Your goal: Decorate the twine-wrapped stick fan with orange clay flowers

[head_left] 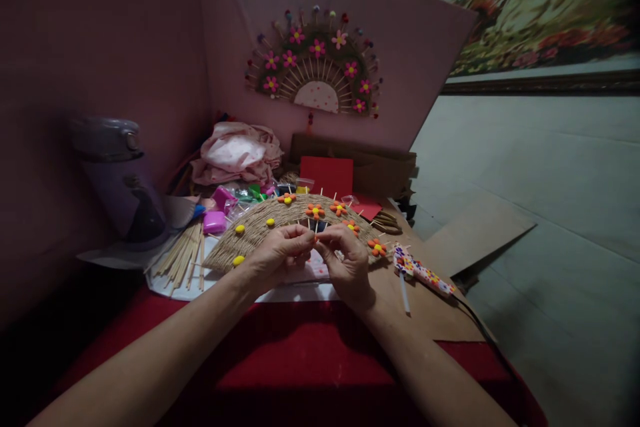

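Observation:
My left hand (287, 248) and my right hand (346, 257) meet fingertip to fingertip, both closed in a pinch. Between them shows a small orange piece of what looks like modelling clay (315, 238), mostly hidden by the fingers. Behind the hands lies a half-round fan (257, 238) wound with brown twine, thin sticks jutting past its outer edge. Orange flowers (315, 211) with yellow middles sit along its top and right side. On its left part are plain yellow clay dots (240, 229).
Wooden sticks (183, 257) lie left, by a lidded bottle (125, 187). A glue gun (423, 270) with its cord rests right on cardboard (450, 317). Pink clay packs (215, 222), crumpled cloth (240, 153) and red card (326, 175) are behind. A finished-looking fan (320, 67) hangs on the pink panel.

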Demonstrator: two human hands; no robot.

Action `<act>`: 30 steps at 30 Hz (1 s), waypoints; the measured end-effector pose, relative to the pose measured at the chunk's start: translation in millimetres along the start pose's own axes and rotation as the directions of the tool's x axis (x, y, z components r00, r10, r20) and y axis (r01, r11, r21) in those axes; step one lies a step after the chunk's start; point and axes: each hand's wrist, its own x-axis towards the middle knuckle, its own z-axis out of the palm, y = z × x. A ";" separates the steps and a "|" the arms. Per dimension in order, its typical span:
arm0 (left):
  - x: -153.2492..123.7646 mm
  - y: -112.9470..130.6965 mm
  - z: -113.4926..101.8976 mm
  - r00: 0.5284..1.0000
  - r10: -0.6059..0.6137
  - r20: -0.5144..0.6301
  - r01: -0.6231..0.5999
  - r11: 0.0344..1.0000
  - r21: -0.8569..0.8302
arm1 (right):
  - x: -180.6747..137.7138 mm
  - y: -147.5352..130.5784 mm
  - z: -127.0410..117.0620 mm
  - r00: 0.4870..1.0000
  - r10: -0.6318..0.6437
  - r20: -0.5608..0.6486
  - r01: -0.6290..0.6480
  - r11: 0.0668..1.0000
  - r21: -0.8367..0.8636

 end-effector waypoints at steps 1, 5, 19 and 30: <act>0.0 0.0 0.2 1.000 -0.004 -0.013 0.003 1.000 -0.012 | -0.1 0.3 0.2 1.000 0.017 -0.001 -0.017 1.000 0.004; 1.2 -0.5 -1.9 1.000 0.017 0.012 -0.017 1.000 0.001 | -0.8 2.2 0.3 0.998 0.062 0.005 -0.062 0.998 0.033; -0.2 0.9 -1.5 0.998 0.058 -0.008 -0.057 0.995 0.078 | 0.2 3.2 -0.7 1.000 0.002 -0.003 -0.002 0.999 -0.048; -1.3 4.4 2.2 0.996 0.055 -0.066 -0.048 0.993 0.106 | 0.5 0.3 0.1 1.000 0.005 0.029 -0.003 0.998 -0.069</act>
